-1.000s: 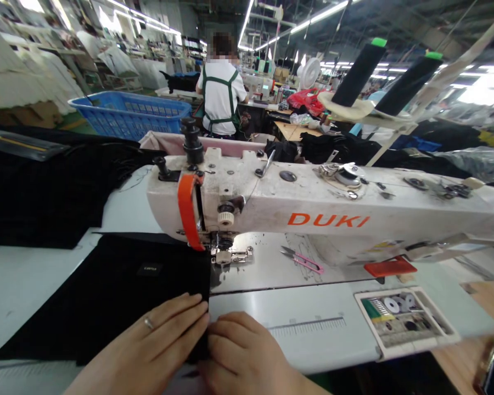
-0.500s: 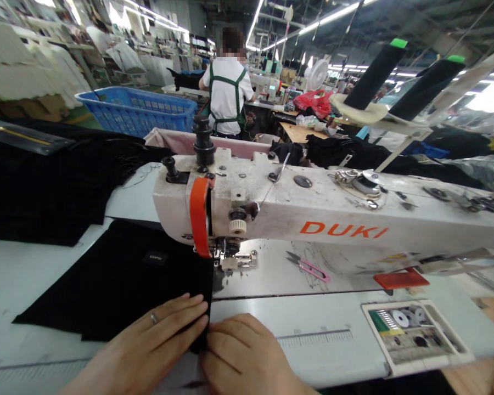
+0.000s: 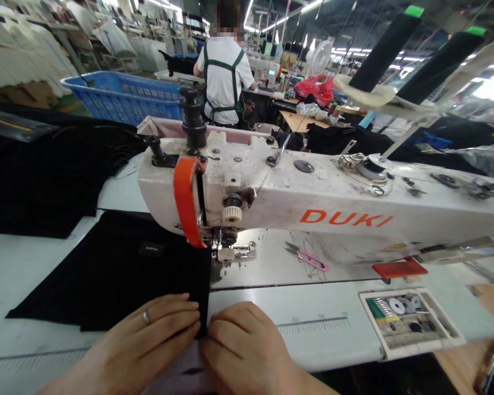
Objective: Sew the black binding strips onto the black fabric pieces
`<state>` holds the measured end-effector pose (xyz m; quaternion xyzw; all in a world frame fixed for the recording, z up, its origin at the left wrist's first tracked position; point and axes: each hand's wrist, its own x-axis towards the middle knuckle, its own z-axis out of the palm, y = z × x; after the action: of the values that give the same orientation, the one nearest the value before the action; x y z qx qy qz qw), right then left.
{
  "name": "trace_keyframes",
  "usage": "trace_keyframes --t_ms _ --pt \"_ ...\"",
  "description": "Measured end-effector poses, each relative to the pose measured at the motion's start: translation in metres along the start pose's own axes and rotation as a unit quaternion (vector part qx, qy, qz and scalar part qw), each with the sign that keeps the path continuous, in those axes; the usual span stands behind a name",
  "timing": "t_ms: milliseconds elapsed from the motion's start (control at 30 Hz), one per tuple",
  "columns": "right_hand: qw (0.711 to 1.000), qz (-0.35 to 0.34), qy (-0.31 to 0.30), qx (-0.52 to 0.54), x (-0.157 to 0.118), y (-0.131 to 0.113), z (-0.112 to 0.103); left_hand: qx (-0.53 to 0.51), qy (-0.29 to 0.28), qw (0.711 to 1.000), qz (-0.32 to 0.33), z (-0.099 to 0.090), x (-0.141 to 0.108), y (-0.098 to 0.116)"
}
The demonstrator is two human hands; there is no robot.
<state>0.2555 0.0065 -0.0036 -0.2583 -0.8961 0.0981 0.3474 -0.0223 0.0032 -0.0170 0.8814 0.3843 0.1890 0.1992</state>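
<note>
Fabric [image 3: 119,269], black, fills the lower left of the frame, its right edge running up toward the presser foot [image 3: 233,253]. I see my left hand [image 3: 148,340] flat on it, fingers together; right hand [image 3: 247,345] curled, pinching that edge.

Bare left hand [image 3: 148,343] with a thin silver ring on one finger; bare, ringless right hand [image 3: 242,351]

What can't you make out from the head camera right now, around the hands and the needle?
- Needle, head view: hidden behind the orange guard and presser foot.
- Black fabric near edge: covered by the left hand and right hand; grip unclear.
- Fabric label: lettering too small.
- Both wrists: cut off by the bottom edge.
- Bobbin tray contents: too small.
</note>
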Motion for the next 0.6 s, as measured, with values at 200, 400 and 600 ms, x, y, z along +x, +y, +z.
trace_keyframes --t_ms 200,400,600 --pt "1.000 0.004 0.011 -0.014 0.008 -0.004 -0.005 -0.041 -0.002 0.998 -0.036 0.004 -0.005 -0.005" --pt "0.998 0.001 0.063 -0.018 0.005 -0.001 -0.002 -0.049 0.001 0.999 0.023 0.000 0.006 -0.001" --pt "1.000 -0.003 -0.009 -0.030 0.007 0.010 0.002 -0.029 -0.029 0.996 0.076 -0.019 0.028 -0.001"
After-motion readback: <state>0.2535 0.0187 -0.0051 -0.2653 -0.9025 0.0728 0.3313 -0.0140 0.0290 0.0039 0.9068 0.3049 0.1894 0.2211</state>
